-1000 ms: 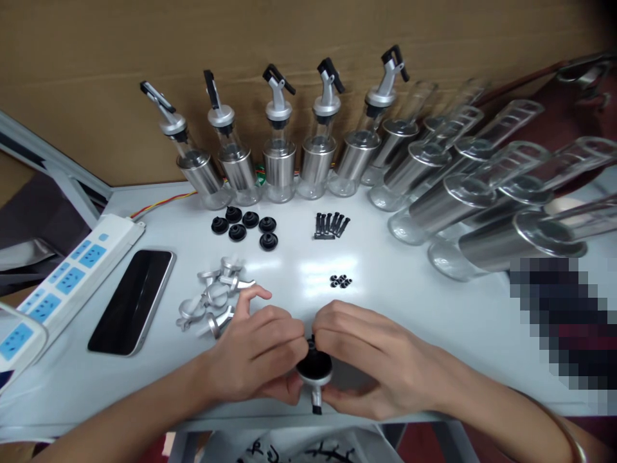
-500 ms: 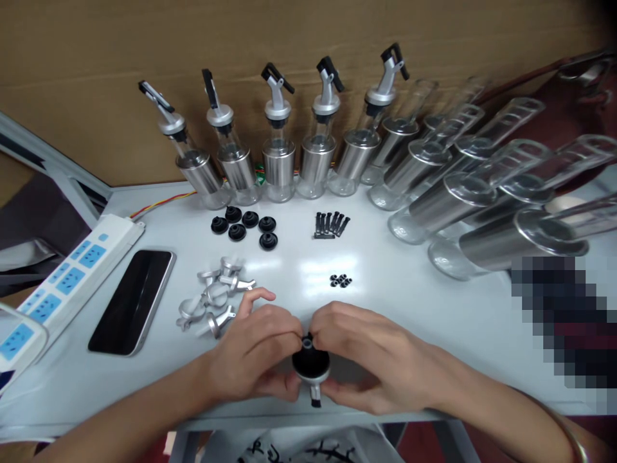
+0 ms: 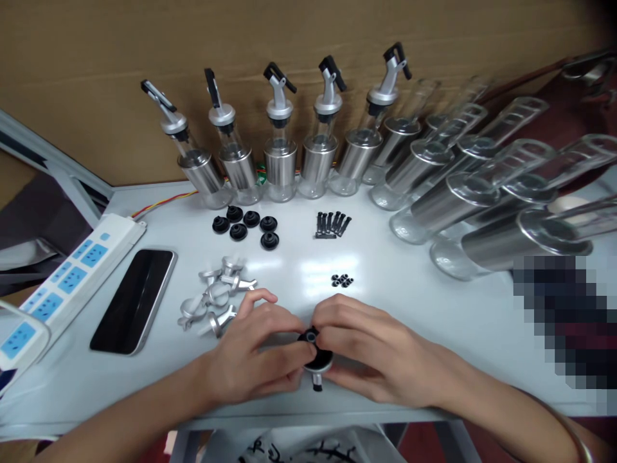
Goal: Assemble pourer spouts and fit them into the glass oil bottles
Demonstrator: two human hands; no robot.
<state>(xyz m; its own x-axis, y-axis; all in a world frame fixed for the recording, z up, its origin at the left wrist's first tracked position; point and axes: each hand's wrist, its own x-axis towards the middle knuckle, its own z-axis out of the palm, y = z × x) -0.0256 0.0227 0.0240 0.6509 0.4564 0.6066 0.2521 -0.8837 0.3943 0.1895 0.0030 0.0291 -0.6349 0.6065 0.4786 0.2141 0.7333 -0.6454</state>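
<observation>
Near the table's front edge, my left hand and my right hand meet around one pourer cap, a black and silver piece with a short spout pointing down. Both hands have their fingers closed on it. A small black ring sits on top of the cap between my fingertips. Just left of my left hand lies a pile of silver spout parts.
Black rubber stoppers, black levers and tiny black rings lie mid-table. Finished bottles with pourers stand at the back, open bottles at the right. A phone and power strip lie left.
Both hands have tilted the cap and brought it a little up and away from the table edge. The small black ring now sits pressed at its top between my fingertips.
</observation>
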